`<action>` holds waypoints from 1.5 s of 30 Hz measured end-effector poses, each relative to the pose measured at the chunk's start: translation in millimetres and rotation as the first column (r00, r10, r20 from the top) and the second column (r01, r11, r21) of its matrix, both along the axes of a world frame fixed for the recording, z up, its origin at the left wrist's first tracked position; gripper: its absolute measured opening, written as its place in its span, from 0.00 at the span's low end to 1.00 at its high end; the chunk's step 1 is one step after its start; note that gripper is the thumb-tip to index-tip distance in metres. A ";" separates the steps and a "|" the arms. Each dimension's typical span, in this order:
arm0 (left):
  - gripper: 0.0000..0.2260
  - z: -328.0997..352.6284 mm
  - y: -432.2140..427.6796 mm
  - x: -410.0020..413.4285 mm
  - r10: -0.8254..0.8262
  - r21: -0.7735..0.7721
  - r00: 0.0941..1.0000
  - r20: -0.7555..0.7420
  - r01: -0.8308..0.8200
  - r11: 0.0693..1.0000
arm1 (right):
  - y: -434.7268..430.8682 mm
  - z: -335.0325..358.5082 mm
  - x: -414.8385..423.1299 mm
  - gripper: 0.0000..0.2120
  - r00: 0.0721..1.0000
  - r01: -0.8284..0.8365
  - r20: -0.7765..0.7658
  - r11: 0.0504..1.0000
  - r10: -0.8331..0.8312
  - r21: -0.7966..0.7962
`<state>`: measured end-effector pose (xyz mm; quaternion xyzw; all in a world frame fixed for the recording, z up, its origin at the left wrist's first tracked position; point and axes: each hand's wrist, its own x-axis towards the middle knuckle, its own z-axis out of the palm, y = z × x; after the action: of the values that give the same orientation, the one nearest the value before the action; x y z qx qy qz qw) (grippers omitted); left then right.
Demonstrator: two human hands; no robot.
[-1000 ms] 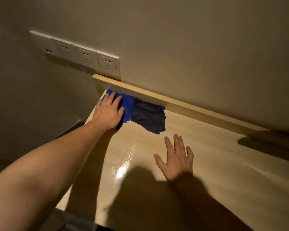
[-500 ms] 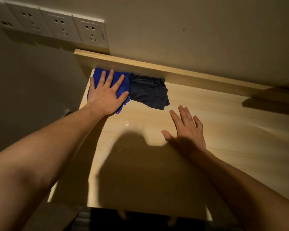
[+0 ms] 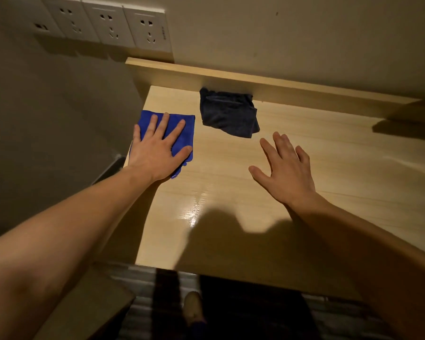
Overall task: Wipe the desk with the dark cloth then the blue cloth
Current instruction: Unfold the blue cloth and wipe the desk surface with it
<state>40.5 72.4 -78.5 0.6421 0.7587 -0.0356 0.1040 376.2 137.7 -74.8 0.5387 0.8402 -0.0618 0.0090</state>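
Left hand (image 3: 157, 153): pressed flat on blue cloth (image 3: 182, 128), left desk (image 3: 329, 173) edge.
Right hand (image 3: 286, 171): spread, empty.
Dark cloth (image 3: 228, 112): against back ledge (image 3: 304, 90).

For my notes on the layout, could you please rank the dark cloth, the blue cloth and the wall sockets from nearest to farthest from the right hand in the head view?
1. Dark cloth: just ahead of the right hand, against the desk's back ledge.
2. Blue cloth: off to the left, under the left hand.
3. Wall sockets: far left, up on the wall.
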 end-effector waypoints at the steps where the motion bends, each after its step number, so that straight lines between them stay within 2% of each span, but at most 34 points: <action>1: 0.35 -0.2 -8.6 1.0 0.003 -0.002 1.000 0.000 -0.003 1.000 | -0.5 -0.3 0.1 0.38 1.000 -0.003 -0.003 1.000 0.003 0.006; 15: 0.34 1.8 -132.1 30.7 0.105 -0.011 0.994 -0.009 -0.105 0.994 | -4.1 -3.3 3.0 0.38 0.999 -0.035 -0.021 0.999 0.036 0.035; 24: 0.31 -5.3 -191.0 48.7 0.126 0.063 0.989 0.071 -0.131 0.989 | -3.2 -4.5 3.8 0.38 0.998 -0.052 -0.028 0.998 0.053 0.045; 28: 0.28 -6.6 -222.8 65.7 0.153 0.180 0.969 0.194 -0.188 0.965 | -3.0 -4.7 4.1 0.39 0.998 -0.054 -0.032 0.997 0.056 0.046; 30: 0.28 -0.8 -237.9 83.2 0.159 0.207 0.935 0.316 -0.232 0.950 | -2.9 -4.3 4.4 0.39 0.998 -0.053 -0.030 0.998 0.054 0.043; 32: 0.25 12.2 -245.1 108.6 0.158 0.186 0.841 0.517 -0.290 0.939 | -2.8 -3.9 4.9 0.39 0.998 -0.049 -0.034 0.998 0.050 0.038; 34: 0.20 29.5 -237.4 135.7 0.138 0.147 0.698 0.702 -0.332 0.932 | -2.6 -4.0 4.1 0.39 0.999 -0.046 -0.027 0.998 0.047 0.035; 36: 0.19 44.6 -208.7 154.3 0.070 0.184 0.645 0.761 -0.318 0.930 | -1.8 -5.1 3.0 0.39 0.999 -0.037 -0.014 0.999 0.037 0.035; 38: 0.21 54.7 -160.1 159.9 -0.003 0.258 0.671 0.741 -0.281 0.924 | -0.1 -5.7 1.7 0.39 1.000 -0.026 0.000 0.999 0.026 0.036; 41: 0.25 53.8 -71.5 150.4 -0.040 0.317 0.787 0.616 -0.201 0.927 | 1.4 -5.7 1.6 0.39 1.000 -0.019 -0.011 1.000 0.020 0.025; 43: 0.27 41.3 -21.7 139.6 -0.052 0.288 0.896 0.440 -0.086 0.954 | 1.0 -6.4 2.4 0.39 0.999 -0.020 -0.028 0.999 0.020 0.029; 45: 0.28 22.0 8.7 129.7 -0.060 0.163 0.965 0.257 0.018 0.986 | 1.2 -7.6 3.0 0.39 0.999 -0.017 -0.033 0.999 0.018 0.039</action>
<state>170.2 81.1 -56.5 0.6624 0.7258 0.1078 0.1507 379.2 138.8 -82.3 0.5303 0.8459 -0.0544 -0.0150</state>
